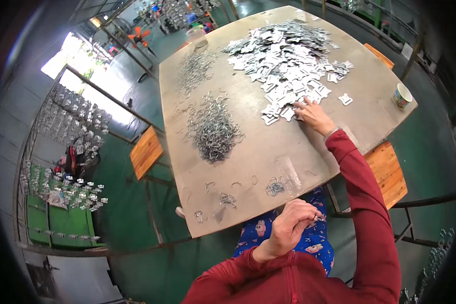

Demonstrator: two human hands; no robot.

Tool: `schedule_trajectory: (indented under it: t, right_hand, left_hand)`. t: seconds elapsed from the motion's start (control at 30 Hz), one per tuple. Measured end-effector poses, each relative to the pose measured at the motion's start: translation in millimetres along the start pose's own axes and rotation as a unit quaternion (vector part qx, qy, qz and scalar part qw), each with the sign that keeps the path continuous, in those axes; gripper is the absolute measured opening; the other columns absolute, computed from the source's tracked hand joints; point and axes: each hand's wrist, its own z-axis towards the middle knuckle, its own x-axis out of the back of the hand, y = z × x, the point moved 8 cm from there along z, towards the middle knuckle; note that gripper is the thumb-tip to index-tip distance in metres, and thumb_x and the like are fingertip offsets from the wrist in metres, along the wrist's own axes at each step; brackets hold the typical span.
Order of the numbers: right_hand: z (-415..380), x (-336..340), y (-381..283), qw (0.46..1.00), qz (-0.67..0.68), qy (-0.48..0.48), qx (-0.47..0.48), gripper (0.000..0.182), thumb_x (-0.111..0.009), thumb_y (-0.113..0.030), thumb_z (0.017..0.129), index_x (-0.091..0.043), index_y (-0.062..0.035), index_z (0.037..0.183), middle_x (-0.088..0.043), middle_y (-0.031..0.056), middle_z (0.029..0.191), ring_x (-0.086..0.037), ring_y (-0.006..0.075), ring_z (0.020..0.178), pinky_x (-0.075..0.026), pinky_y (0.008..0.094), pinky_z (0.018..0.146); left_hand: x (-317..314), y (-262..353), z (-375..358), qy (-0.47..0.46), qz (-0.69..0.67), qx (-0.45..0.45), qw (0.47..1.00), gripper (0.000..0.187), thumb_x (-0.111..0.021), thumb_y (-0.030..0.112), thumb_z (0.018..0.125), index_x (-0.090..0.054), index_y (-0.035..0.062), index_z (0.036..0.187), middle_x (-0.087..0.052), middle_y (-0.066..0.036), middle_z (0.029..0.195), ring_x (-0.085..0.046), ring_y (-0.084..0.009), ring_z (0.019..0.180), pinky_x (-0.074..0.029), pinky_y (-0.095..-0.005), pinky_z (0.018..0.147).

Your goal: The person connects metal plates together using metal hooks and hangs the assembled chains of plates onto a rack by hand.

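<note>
My right hand [314, 116] reaches across the table to the near edge of a heap of flat, notched metal plates [283, 66]. Its fingers are apart and touch the plates; whether one is gripped cannot be seen. Close to my body, just off the table's near edge, my left hand [293, 223] is closed in a pinch. A small shiny metal piece [317, 218] pokes out from its fingertips, its shape mostly hidden. A pile of curved metal hooks [215, 131] lies on the left half of the table.
The brown table [258, 177] holds looser hooks [195, 68] at back left and small wire clusters [275, 187] along the near edge. A paper cup [402, 95] stands at the right corner. Wooden stools [147, 153] flank the table. Racks of hanging metal parts [68, 119] stand left.
</note>
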Motion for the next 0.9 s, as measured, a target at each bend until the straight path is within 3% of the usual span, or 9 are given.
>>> schedule_trajectory:
  t: [0.17,0.2,0.3,0.33,0.37,0.43,0.5,0.53,0.9]
  right_hand:
    - [-33.0,8.6,17.3,0.991,0.102,0.015,-0.091,0.020,-0.056,0.000,0.071,-0.055,-0.0038,0.090,-0.056,0.0128,0.092,-0.051,0.0300,0.095,-0.045,0.0401,0.077]
    - [-45.2,24.8,10.1,0.989,0.099,0.064,-0.085,0.021,-0.061,-0.001,0.072,-0.056,0.0001,0.092,-0.059,0.0107,0.080,-0.058,0.0237,0.076,-0.048,0.0345,0.065]
    - [-84.4,76.8,-26.4,0.822,0.475,0.050,-0.310,0.025,-0.068,-0.003,0.074,-0.058,0.0024,0.096,-0.060,0.0085,0.072,-0.058,0.0150,0.061,-0.048,0.0280,0.052]
    - [-92.1,68.9,-38.7,0.759,0.579,0.065,-0.289,0.031,-0.073,-0.006,0.075,-0.059,0.0053,0.100,-0.061,0.0066,0.069,-0.056,0.0087,0.055,-0.045,0.0223,0.046]
    - [-110.8,60.7,-52.9,0.667,0.675,0.064,-0.308,0.028,-0.072,-0.005,0.075,-0.060,0.0049,0.098,-0.061,0.0059,0.071,-0.057,0.0098,0.057,-0.046,0.0225,0.048]
    - [-130.9,71.0,-83.7,0.568,0.745,0.068,-0.342,0.027,-0.071,-0.003,0.075,-0.060,0.0041,0.098,-0.061,0.0053,0.072,-0.057,0.0098,0.057,-0.046,0.0220,0.048]
    - [-142.8,83.7,-104.1,0.523,0.773,0.086,-0.348,0.025,-0.070,-0.001,0.076,-0.060,0.0031,0.098,-0.062,0.0057,0.072,-0.057,0.0099,0.056,-0.046,0.0219,0.048]
    - [-145.7,93.0,-111.9,0.502,0.783,0.091,-0.355,0.022,-0.069,0.000,0.076,-0.059,0.0026,0.096,-0.061,0.0059,0.072,-0.057,0.0102,0.054,-0.045,0.0218,0.046]
    - [-159.2,135.9,-127.9,0.512,0.767,0.146,-0.357,0.021,-0.069,-0.002,0.075,-0.059,0.0040,0.092,-0.059,0.0056,0.065,-0.052,0.0093,0.048,-0.041,0.0212,0.043]
  left_hand:
    - [3.6,-14.3,-9.2,0.022,-0.041,0.077,0.996,0.008,-0.056,-0.006,0.084,-0.053,-0.0001,0.090,-0.060,-0.013,0.087,-0.061,-0.0218,0.082,-0.050,-0.0305,0.072]
    - [3.9,-16.2,-10.1,0.013,-0.043,0.099,0.994,0.009,-0.054,-0.006,0.086,-0.052,0.0003,0.091,-0.060,-0.013,0.088,-0.060,-0.0205,0.085,-0.049,-0.0307,0.075]
    - [7.2,-33.5,-19.2,0.052,-0.082,0.100,0.990,0.008,-0.057,-0.004,0.085,-0.057,-0.0005,0.092,-0.063,-0.010,0.088,-0.062,-0.0176,0.082,-0.049,-0.0286,0.075]
    - [5.0,-40.2,-21.4,0.038,-0.095,0.124,0.987,0.008,-0.055,-0.003,0.087,-0.055,-0.0005,0.094,-0.062,-0.010,0.092,-0.060,-0.0167,0.086,-0.048,-0.0276,0.077]
    - [3.9,-46.1,-25.1,0.024,-0.105,0.148,0.983,0.008,-0.053,-0.002,0.089,-0.054,-0.0005,0.097,-0.061,-0.010,0.095,-0.058,-0.0157,0.089,-0.047,-0.0267,0.079]
    - [-0.4,-54.6,-31.2,0.010,-0.119,0.199,0.973,0.009,-0.050,0.000,0.091,-0.052,-0.0004,0.100,-0.061,-0.010,0.099,-0.056,-0.0137,0.092,-0.045,-0.0252,0.081]
    - [-2.3,-61.9,-35.6,0.007,-0.127,0.252,0.959,0.010,-0.050,0.004,0.093,-0.052,-0.0002,0.102,-0.061,-0.008,0.099,-0.055,-0.0114,0.093,-0.045,-0.0242,0.082]
    - [0.1,-62.6,-33.2,0.057,-0.143,0.232,0.960,0.009,-0.056,0.006,0.089,-0.060,-0.0006,0.093,-0.065,-0.006,0.087,-0.060,-0.0126,0.083,-0.047,-0.0255,0.075]
    - [-9.6,-73.1,-41.9,0.063,-0.145,0.238,0.958,0.008,-0.058,0.006,0.087,-0.061,-0.0003,0.091,-0.065,-0.006,0.084,-0.058,-0.0099,0.081,-0.047,-0.0252,0.074]
